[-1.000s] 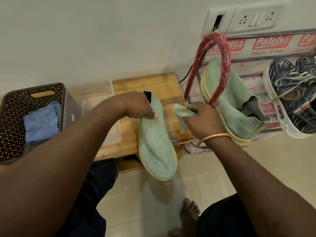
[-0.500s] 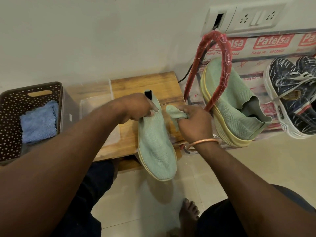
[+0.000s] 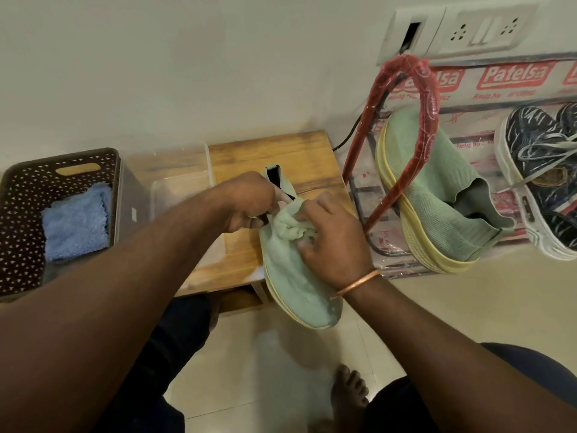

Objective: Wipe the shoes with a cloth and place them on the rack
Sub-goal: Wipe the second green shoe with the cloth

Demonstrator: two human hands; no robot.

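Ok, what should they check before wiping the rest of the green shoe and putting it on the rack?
1. Left hand grips the shoe at its opening: ok.
2. Right hand holds the cloth against the shoe: ok.
3. Toe end of the shoe wiped: cannot tell.
4. Free spot on the rack beside the other green shoe: cannot tell.
5. Spare blue cloth lies in the basket: ok.

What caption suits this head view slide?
The left hand holds a green shoe; right hand presses a cloth on it.
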